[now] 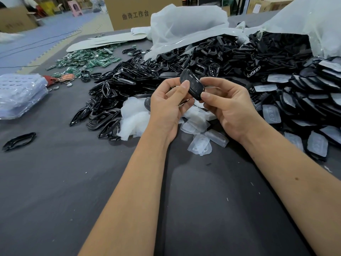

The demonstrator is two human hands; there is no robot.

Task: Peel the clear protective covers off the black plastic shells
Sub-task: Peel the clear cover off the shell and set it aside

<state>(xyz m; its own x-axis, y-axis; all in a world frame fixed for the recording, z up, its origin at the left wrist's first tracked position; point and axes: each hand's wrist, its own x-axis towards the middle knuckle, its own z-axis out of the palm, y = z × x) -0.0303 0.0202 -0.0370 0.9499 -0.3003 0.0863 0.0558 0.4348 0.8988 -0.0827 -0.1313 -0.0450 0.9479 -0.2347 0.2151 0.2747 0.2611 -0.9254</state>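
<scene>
Both hands, left hand [167, 100] and right hand [227, 106], pinch one small black plastic shell [191, 84] above a few peeled clear plastic covers [199, 137], with many covered shells [313, 115] right of them left to peel.

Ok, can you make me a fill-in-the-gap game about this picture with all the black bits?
1. Both hands, left hand and right hand, hold one ____ shell.
2. The small circuit boards far left are ____ in colour.
3. The peeled clear covers lie on the table right ____ the hands.
4. The box at the back is made of ____.

Missing words: black; green; below; cardboard
</scene>
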